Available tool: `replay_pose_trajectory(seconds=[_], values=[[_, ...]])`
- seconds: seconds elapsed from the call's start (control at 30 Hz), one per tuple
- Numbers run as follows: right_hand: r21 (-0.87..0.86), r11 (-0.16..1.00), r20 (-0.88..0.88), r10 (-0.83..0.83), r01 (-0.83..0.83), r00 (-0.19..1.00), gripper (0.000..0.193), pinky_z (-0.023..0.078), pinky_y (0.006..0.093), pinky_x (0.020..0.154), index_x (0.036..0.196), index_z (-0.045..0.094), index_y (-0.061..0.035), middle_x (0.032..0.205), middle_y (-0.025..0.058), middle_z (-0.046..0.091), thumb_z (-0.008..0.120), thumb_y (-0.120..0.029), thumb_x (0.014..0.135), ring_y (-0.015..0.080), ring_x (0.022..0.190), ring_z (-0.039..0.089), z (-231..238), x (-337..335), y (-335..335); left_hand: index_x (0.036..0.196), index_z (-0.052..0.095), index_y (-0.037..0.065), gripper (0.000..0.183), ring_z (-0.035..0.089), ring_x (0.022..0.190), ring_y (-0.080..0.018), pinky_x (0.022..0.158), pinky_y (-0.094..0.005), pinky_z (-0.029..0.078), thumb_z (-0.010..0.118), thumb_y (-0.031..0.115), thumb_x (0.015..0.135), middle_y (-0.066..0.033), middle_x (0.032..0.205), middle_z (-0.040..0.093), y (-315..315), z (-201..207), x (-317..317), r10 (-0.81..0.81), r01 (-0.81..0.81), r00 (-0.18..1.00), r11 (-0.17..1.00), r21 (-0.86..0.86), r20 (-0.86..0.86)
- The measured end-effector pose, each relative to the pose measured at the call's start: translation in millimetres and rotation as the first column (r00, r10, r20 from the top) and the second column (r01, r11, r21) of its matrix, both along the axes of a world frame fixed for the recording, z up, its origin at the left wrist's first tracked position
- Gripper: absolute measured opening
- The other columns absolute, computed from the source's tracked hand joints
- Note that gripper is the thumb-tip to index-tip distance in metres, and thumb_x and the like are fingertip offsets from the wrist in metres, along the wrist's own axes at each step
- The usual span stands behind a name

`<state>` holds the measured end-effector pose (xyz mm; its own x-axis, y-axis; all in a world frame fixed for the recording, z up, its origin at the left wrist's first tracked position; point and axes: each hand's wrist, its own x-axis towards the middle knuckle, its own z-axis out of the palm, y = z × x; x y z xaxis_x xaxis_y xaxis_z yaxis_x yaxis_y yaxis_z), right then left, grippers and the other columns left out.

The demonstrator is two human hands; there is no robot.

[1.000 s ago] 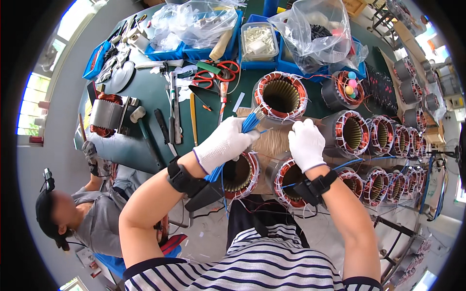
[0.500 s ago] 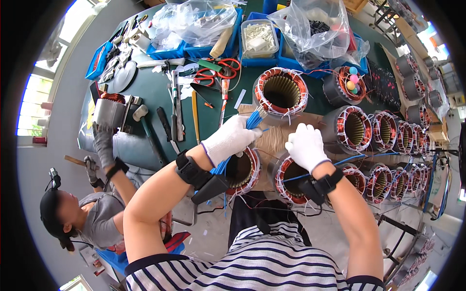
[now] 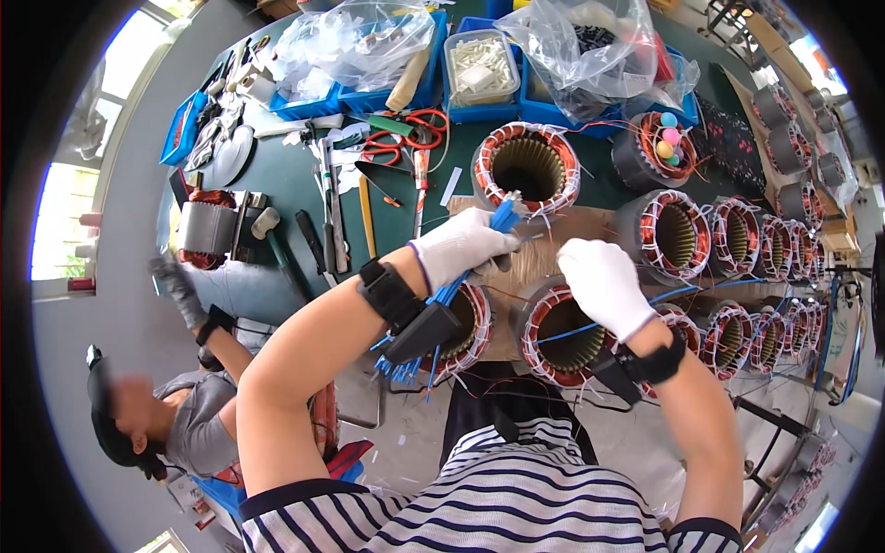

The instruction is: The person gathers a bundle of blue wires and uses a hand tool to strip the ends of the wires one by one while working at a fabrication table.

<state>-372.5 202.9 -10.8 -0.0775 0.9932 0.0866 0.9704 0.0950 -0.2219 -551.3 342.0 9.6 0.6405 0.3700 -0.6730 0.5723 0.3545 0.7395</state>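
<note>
A bundle of thin blue wires (image 3: 446, 293) is gripped in my gloved left hand (image 3: 464, 246). Its bunched tips stick out near the front of a stator with copper windings and white lacing (image 3: 483, 147), and its loose ends hang below my wrist. My right hand (image 3: 604, 284), also in a white glove, is curled closed above a nearer stator (image 3: 533, 323). Whatever its fingers hold is hidden. One blue wire (image 3: 564, 335) crosses that stator's opening and passes by my right wrist. Beneath my left forearm is another stator (image 3: 482, 336), partly covered.
Stators (image 3: 653, 241) stand in rows to the right. Red-handled scissors (image 3: 424, 129), a hammer (image 3: 266, 224) and other hand tools lie at left. Blue bins (image 3: 484, 112) with plastic bags line the back. A co-worker (image 3: 198, 419) sits at the left beside another motor part (image 3: 207, 226).
My left hand and the wire bundle have shifted right. My right hand has moved slightly right. The co-worker's raised hand has drawn back from the motor part, and the head has dropped lower.
</note>
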Motion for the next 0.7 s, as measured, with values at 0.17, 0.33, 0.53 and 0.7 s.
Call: replay_pose_trajectory(seconds=[0.17, 0.33, 0.53, 0.7], values=[[0.006, 0.970, -0.707, 0.176, -0.243, 0.685, 0.018, 0.049, 0.0313, 0.067, 0.089, 0.067, -0.0039, 0.082, 0.0091, 0.066, 0.058, -0.009, 0.074, 0.0187, 0.073, 0.062, 51, 49, 35, 0.086, 0.064, 0.004, 0.020, 0.046, 0.046, -0.0056, 0.042, -0.0228, 0.037, 0.060, 0.023, 0.087, -0.0009, 0.065, 0.059, -2, 2, 4, -0.063, 0.063, 0.998, 0.998, -0.006, 0.011], [-0.482, 0.876, -0.822, -0.461, 0.024, 0.333, 0.025, 0.048, 0.0241, 0.058, 0.102, 0.067, 0.0018, 0.080, 0.0064, 0.065, 0.054, -0.006, 0.081, 0.0104, 0.065, 0.058, 38, 44, 51, 0.088, 0.063, 0.004, 0.019, 0.047, 0.046, -0.0056, 0.043, -0.0229, 0.038, 0.058, 0.022, 0.088, -0.0012, 0.065, 0.060, 0, 4, 4, -0.077, 0.077, 0.997, 0.997, 0.029, 0.026], [0.110, 0.992, -0.237, 0.079, -0.055, 0.968, 0.039, 0.047, 0.0384, 0.073, 0.115, 0.057, -0.0050, 0.086, 0.0102, 0.057, 0.062, -0.013, 0.077, 0.0287, 0.083, 0.058, 2, 18, 20, 0.093, 0.064, 0.003, 0.019, 0.048, 0.047, -0.0066, 0.043, -0.0235, 0.039, 0.060, 0.021, 0.087, -0.0023, 0.065, 0.061, -7, -2, 14, -0.038, 0.039, 0.989, 0.999, -0.006, 0.140], [0.240, 0.969, -0.105, 0.090, -0.062, 0.990, 0.028, 0.045, 0.0366, 0.067, 0.101, 0.061, -0.0063, 0.085, 0.0078, 0.058, 0.065, -0.016, 0.075, 0.0244, 0.079, 0.057, -10, 9, 25, 0.089, 0.065, 0.004, 0.016, 0.049, 0.046, -0.0074, 0.043, -0.0236, 0.039, 0.062, 0.020, 0.086, -0.0029, 0.066, 0.063, -2, -11, 25, -0.032, 0.036, 0.998, 0.997, 0.064, -0.054]])
